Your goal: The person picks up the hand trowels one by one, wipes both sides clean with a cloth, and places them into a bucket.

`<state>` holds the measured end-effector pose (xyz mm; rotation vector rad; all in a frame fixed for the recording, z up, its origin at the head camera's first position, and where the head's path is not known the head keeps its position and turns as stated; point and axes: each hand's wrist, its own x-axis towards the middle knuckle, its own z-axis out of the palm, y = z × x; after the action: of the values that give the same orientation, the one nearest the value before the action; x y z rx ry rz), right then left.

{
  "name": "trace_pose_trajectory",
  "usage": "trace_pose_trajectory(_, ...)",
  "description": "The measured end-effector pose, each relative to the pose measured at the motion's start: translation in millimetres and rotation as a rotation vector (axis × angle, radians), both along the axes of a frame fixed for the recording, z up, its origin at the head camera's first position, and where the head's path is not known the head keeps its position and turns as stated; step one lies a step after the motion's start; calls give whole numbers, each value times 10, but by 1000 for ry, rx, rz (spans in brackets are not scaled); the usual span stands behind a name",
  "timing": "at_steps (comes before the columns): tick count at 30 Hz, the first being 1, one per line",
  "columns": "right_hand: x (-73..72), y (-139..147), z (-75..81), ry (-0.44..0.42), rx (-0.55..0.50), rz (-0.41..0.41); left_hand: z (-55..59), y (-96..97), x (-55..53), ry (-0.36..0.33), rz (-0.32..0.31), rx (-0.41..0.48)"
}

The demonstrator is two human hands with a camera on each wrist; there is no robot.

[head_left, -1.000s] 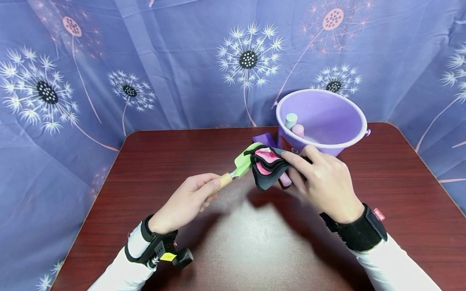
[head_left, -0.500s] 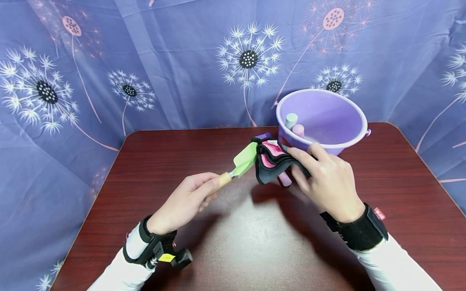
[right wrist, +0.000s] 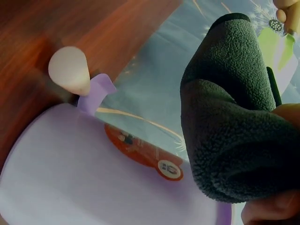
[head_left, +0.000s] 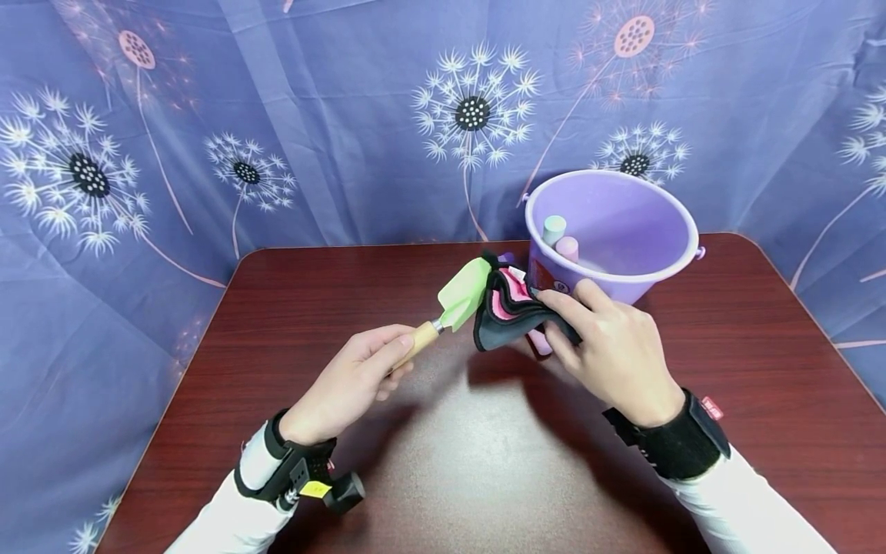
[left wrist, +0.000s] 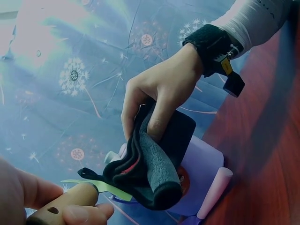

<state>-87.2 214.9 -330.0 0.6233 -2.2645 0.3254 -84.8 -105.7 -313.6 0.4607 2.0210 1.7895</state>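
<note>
My left hand [head_left: 356, 377] grips the wooden handle [head_left: 415, 344] of a small hand trowel with a light green blade [head_left: 462, 294]. The trowel is raised above the table and points away to the right. In my right hand [head_left: 616, 350] is a folded cloth [head_left: 508, 327], dark grey with pink inner layers and black edging, pinched between thumb and fingers. The cloth's left edge meets the blade's right side and hides a bit of it. From the left wrist view, the cloth [left wrist: 159, 173] hangs in folds just beyond the blade [left wrist: 115, 190].
A purple bucket [head_left: 681, 258] stands at the back right, with a mint handle end [head_left: 554, 229] and a pink one [head_left: 567, 248] inside. Before it lies a purple tool with a pink handle [right wrist: 70, 70], partly behind the cloth. Patterned blue fabric [head_left: 346, 115] hangs behind the table [head_left: 311, 300].
The cloth has gone right along the blade, then slightly back left. More of the green blade shows now, and the trowel has tipped a little upward. The bucket has stayed put.
</note>
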Motion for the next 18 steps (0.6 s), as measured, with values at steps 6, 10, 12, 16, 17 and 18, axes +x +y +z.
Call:
trace_pose_trajectory(6, 19, -44, -24, -45, 7, 27, -30, 11, -14, -38, 3, 34)
trace_pose_trajectory(10, 32, -74, -39, -151, -31, 68, -63, 29, -18, -50, 5, 33)
trace_pose_trajectory(12, 41, -86, -42, -208, -58, 85, -79, 41, -19, -48, 3, 30)
trace_pose_trajectory(16, 64, -108, -47, -260, -81, 105, -99, 60, -19, -32, 2, 24)
trace_pose_trajectory(17, 70, -116, -47, -259, -80, 112, -103, 62, -17, -33, 4, 24)
trace_pose_trajectory(18, 76, -123, -46, -257, -76, 118, -105, 65, -16, -32, 4, 24)
